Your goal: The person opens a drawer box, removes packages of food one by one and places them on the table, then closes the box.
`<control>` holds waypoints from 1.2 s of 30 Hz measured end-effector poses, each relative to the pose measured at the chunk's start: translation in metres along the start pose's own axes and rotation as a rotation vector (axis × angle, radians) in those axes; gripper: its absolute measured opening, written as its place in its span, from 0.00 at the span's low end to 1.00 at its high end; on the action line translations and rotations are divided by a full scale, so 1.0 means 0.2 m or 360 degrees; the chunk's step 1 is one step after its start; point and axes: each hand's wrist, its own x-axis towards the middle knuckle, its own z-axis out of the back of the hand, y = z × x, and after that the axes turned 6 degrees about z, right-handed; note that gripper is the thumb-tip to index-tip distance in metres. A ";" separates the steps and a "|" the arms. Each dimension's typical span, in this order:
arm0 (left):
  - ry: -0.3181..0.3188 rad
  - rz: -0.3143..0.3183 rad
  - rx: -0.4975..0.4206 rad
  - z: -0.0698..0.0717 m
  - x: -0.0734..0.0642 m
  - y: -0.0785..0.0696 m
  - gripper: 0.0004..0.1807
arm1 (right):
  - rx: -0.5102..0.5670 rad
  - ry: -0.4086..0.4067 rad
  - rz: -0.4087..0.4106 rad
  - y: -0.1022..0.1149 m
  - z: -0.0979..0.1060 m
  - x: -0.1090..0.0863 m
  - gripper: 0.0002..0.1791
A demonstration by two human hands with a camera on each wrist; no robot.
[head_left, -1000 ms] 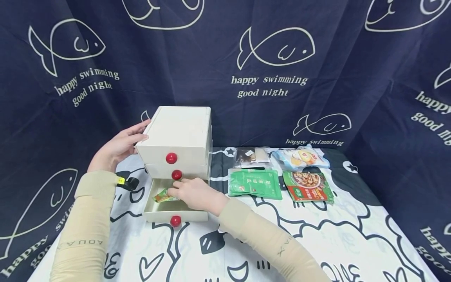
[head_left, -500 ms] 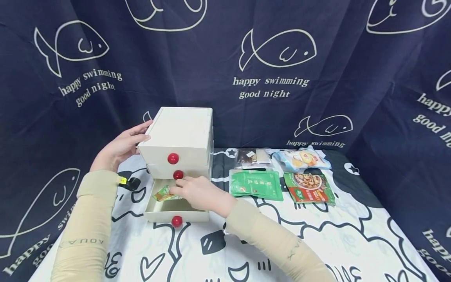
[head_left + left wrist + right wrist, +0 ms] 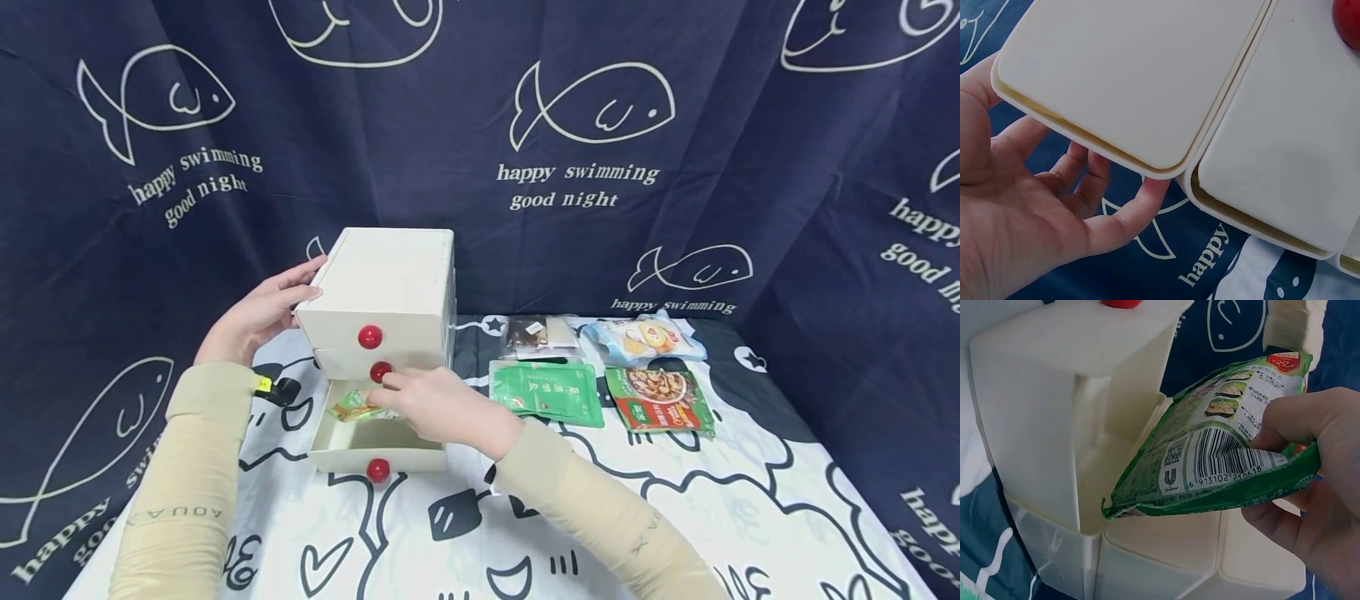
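A white drawer cabinet [image 3: 390, 267] with red round knobs stands on the cloth, its bottom drawer [image 3: 341, 461] pulled out. My left hand [image 3: 258, 321] rests against the cabinet's left side near the top; in the left wrist view its fingertips [image 3: 1155, 187] touch the cabinet's edge. Over the bottom drawer, my right hand [image 3: 450, 408] pinches a green food packet [image 3: 1210, 447] at one end between thumb and fingers. The packet, with barcode and food pictures, tilts at the drawer's opening in the right wrist view. In the head view the hand covers part of it.
Right of the cabinet lie a green pouch [image 3: 547, 392], a red-and-green food pouch [image 3: 663, 400], a light blue snack bag [image 3: 648, 337] and a clear packet with dark contents [image 3: 528, 333]. A dark blue curtain [image 3: 480, 108] hangs close behind.
My right hand has shifted a little to the right, and the packet's visible end has risen slightly within the drawer. My left hand keeps its place on the cabinet.
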 end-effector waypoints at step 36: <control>-0.0024 0.0000 0.0016 -0.01 0.00 0.01 0.35 | 0.0071 -0.0147 0.0027 -0.14 0.16 -0.27 0.20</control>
